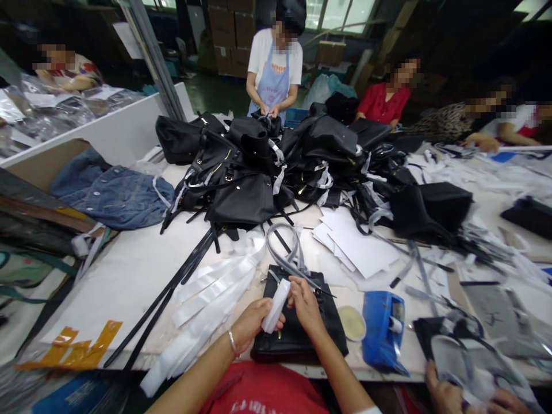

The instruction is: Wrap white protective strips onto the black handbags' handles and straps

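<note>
edges blur around the brightly lit table [129,259].

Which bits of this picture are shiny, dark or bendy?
Head view: the white strips gleam; the windows look washed out; the boxes sit in dimness; the metal post leans, probably from a wide lens.

Stretching left forearm [202,369] and right forearm [340,368] forward, slanting both inward. Curling left hand [255,317] in a grip, laying the thumb [265,306] on top. Holding right hand [306,303] just beside, slightly farther forward, bending its fingers [297,285] toward the left hand and angling right wrist [318,330] inward.
</note>
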A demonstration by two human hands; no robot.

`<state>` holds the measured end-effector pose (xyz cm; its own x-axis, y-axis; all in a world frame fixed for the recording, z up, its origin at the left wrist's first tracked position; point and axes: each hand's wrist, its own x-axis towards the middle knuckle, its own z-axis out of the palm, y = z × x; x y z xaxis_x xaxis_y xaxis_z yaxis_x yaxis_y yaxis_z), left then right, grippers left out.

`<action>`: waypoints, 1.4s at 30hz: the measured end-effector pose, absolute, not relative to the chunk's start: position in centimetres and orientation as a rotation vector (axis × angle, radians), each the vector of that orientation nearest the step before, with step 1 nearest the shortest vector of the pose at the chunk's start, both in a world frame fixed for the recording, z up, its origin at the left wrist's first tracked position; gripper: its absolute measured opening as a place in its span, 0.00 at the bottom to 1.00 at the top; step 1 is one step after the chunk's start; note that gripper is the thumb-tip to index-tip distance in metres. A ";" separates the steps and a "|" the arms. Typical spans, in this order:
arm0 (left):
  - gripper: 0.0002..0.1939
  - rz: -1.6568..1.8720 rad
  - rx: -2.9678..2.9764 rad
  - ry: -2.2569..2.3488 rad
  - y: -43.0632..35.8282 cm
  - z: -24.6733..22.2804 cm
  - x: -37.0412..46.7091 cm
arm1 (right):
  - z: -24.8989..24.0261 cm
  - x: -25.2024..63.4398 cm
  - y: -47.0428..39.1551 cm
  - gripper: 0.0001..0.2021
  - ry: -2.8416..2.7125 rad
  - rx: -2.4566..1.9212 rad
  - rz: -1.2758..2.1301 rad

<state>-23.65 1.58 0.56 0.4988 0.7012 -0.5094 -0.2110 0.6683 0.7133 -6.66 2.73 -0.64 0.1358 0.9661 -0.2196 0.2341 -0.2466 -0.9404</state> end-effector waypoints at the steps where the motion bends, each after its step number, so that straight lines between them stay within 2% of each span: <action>1: 0.23 0.619 0.602 0.890 1.5 0.6 -23.7 | -0.8 -7.1 1.9 0.20 -1.127 -1.636 1.157; 8: 0.22 0.733 0.523 0.900 1.0 0.7 -23.0 | -1.9 -10.6 -1.9 0.17 -1.153 -1.655 1.162; 16: 0.19 0.819 0.457 0.919 0.7 0.4 -23.0 | -1.4 -12.6 -1.7 0.13 -1.402 -1.809 0.846; 20: 0.18 0.817 0.421 0.962 0.9 0.2 -22.7 | -2.0 -12.8 -1.8 0.17 -1.612 -1.789 0.640; 24: 0.17 0.807 0.444 1.051 0.5 0.1 -21.9 | -2.5 -12.5 -3.2 0.24 -1.827 -1.789 0.468; 29: 0.17 0.805 0.469 1.112 0.8 -0.6 -21.3 | 0.6 -10.0 -5.8 0.33 -2.044 -1.786 0.477; 32: 0.18 0.731 0.484 1.168 1.1 -1.0 -21.3 | 2.4 -4.6 -7.8 0.25 -1.875 -1.910 0.388; 34: 0.18 0.701 0.506 1.180 1.0 -1.0 -21.3 | 2.2 0.9 -9.5 0.18 -1.556 -2.102 0.219; 37: 0.18 0.682 0.556 1.171 0.9 -0.9 -21.2 | 0.2 9.5 -12.0 0.20 -0.995 -2.386 0.040; 39: 0.17 0.676 0.577 1.170 0.9 -0.8 -21.0 | -1.6 13.6 -13.3 0.20 -0.745 -2.437 0.183; 42: 0.18 0.661 0.586 1.175 0.9 -0.7 -21.0 | -3.9 16.2 -14.1 0.17 -0.675 -2.394 0.403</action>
